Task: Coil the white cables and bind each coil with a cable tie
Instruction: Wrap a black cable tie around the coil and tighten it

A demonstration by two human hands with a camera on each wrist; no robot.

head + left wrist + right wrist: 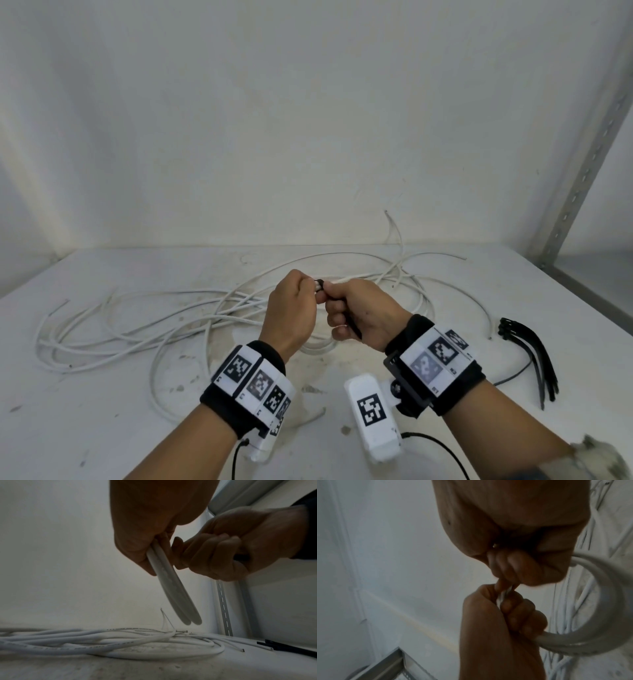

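Note:
Both hands are raised above the middle of the table. My left hand (298, 298) grips a small coil of white cable (169, 588) at its top; the loops hang down below the fingers (607, 601). A black cable tie (355, 329) is wrapped round the coil where the hands meet. My right hand (342, 305) is fisted round the tie's tail, which sticks out below the palm (241, 557). The knuckles of the two hands almost touch. The tie's head is mostly hidden between the fingers.
Loose white cables (154, 318) sprawl over the white table (102, 411) behind and left of the hands. Several spare black cable ties (527, 349) lie at the right. A slotted metal upright (582, 171) rises at the right edge, and a white wall stands behind.

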